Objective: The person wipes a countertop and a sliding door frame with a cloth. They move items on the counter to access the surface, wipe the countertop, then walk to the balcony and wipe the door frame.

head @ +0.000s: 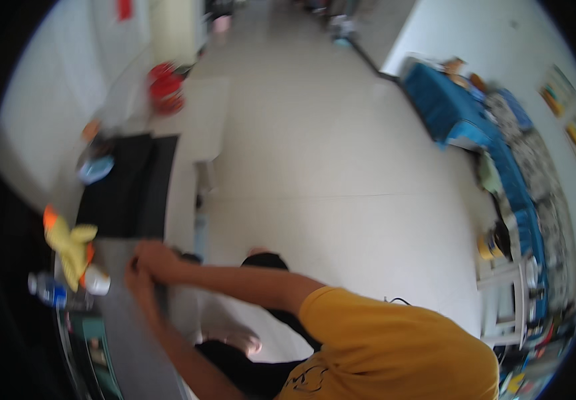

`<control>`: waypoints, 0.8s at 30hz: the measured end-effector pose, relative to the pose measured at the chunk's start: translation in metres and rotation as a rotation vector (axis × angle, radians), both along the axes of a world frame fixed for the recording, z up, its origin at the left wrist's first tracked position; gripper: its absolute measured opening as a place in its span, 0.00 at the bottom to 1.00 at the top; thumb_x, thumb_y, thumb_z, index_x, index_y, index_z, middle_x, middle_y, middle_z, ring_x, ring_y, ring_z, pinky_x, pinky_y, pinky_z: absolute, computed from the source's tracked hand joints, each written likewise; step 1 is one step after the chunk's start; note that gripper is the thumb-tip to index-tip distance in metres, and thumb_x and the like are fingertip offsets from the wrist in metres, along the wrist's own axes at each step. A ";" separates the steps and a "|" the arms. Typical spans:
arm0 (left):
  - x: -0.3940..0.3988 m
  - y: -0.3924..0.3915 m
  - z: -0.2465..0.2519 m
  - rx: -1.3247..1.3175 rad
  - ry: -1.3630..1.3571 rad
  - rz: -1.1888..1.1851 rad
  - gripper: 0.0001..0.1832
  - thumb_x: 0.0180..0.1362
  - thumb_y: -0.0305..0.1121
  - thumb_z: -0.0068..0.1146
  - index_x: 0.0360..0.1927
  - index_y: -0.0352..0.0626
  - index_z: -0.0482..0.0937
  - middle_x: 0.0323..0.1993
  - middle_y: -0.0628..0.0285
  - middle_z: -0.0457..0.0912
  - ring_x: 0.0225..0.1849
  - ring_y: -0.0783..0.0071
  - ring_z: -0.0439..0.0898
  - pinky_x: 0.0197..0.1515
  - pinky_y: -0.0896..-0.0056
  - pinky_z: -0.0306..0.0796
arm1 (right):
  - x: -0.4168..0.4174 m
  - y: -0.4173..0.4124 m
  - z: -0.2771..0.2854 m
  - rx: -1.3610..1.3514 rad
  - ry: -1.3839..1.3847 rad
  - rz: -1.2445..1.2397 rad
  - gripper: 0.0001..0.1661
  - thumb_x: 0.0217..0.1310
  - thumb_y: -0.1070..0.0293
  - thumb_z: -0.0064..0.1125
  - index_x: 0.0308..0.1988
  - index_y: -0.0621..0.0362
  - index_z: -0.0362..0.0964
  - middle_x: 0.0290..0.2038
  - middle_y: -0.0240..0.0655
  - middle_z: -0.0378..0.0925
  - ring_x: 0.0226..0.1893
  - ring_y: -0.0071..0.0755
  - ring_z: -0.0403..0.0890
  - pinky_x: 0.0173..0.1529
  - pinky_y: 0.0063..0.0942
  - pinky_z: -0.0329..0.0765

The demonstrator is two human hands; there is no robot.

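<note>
My right hand (155,257) and my left hand (138,279) meet over the grey top of a long low cabinet (122,310). Their fingers are bent close together around a small dark spot; blur hides whether they hold anything. A yellow and orange plush toy (70,247) lies to the left of the hands, by a white rounded object (97,281). Beside these, a clear plastic bottle with a blue label (50,291) lies on its side. Just beyond my right hand is a black sheet or mat (127,190) on the same top.
A light blue dish-like object (95,170) rests at the black mat's edge. A red bucket-like container (167,92) stands farther along. Tiled floor (318,150) lies between the cabinet and a sofa with blue covers (433,105). A white chair or stool (508,305) stands near the sofa.
</note>
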State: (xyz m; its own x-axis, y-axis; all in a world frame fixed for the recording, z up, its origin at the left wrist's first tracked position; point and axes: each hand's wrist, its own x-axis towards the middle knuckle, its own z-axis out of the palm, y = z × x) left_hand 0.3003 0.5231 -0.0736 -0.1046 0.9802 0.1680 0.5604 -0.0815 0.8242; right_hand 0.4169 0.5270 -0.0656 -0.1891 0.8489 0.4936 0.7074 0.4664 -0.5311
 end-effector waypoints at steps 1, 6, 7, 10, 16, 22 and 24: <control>0.003 -0.012 -0.003 -0.089 -0.054 0.085 0.21 0.58 0.40 0.51 0.47 0.33 0.76 0.43 0.48 0.80 0.43 0.59 0.79 0.45 0.64 0.72 | 0.004 -0.001 -0.001 -0.075 0.009 0.023 0.12 0.40 0.69 0.59 0.30 0.61 0.71 0.33 0.47 0.74 0.36 0.46 0.76 0.41 0.36 0.74; 0.040 0.000 0.005 -0.092 -0.003 0.223 0.18 0.57 0.40 0.49 0.43 0.38 0.79 0.36 0.48 0.81 0.40 0.54 0.80 0.44 0.60 0.71 | 0.025 0.056 0.020 -0.014 -0.245 -0.109 0.09 0.44 0.73 0.58 0.32 0.59 0.71 0.33 0.44 0.75 0.34 0.44 0.80 0.38 0.34 0.78; 0.037 -0.005 0.001 -0.073 -0.019 0.255 0.17 0.56 0.37 0.50 0.43 0.38 0.79 0.37 0.48 0.81 0.41 0.53 0.80 0.44 0.60 0.71 | 0.028 0.046 0.027 -0.058 -0.241 -0.020 0.12 0.44 0.73 0.59 0.34 0.60 0.69 0.34 0.46 0.74 0.36 0.47 0.79 0.40 0.35 0.77; 0.030 -0.021 0.004 -0.054 -0.052 0.248 0.16 0.60 0.35 0.48 0.47 0.37 0.76 0.32 0.56 0.81 0.29 0.69 0.79 0.31 0.70 0.72 | 0.038 0.005 0.034 -0.101 -0.234 0.112 0.15 0.46 0.71 0.60 0.34 0.61 0.64 0.35 0.47 0.71 0.35 0.49 0.77 0.40 0.37 0.76; 0.028 -0.024 0.015 -0.118 -0.165 0.251 0.16 0.62 0.32 0.45 0.49 0.35 0.74 0.32 0.58 0.81 0.22 0.76 0.78 0.24 0.74 0.74 | 0.022 0.035 0.035 0.010 -0.322 0.034 0.14 0.48 0.68 0.59 0.34 0.62 0.65 0.33 0.49 0.73 0.34 0.51 0.78 0.39 0.40 0.76; 0.042 -0.028 0.051 -0.258 -0.367 0.234 0.15 0.62 0.32 0.44 0.49 0.36 0.74 0.32 0.58 0.80 0.22 0.77 0.77 0.23 0.75 0.73 | 0.067 0.080 0.030 -0.162 0.180 -0.340 0.16 0.56 0.62 0.55 0.30 0.67 0.70 0.30 0.55 0.76 0.38 0.61 0.78 0.42 0.47 0.73; 0.042 -0.029 0.049 -0.257 -0.441 0.247 0.15 0.63 0.32 0.44 0.49 0.37 0.75 0.32 0.59 0.80 0.22 0.78 0.76 0.23 0.76 0.72 | 0.089 0.070 0.028 -0.088 0.363 -0.380 0.17 0.57 0.60 0.55 0.30 0.65 0.69 0.29 0.54 0.76 0.35 0.61 0.77 0.39 0.46 0.71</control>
State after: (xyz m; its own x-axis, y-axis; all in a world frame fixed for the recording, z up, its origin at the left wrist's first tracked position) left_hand 0.3425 0.4941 -0.0244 -0.3421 0.9214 -0.1845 0.1353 0.2427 0.9606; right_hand 0.5057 0.5969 -0.0380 0.3093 0.8656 0.3938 0.5810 0.1559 -0.7989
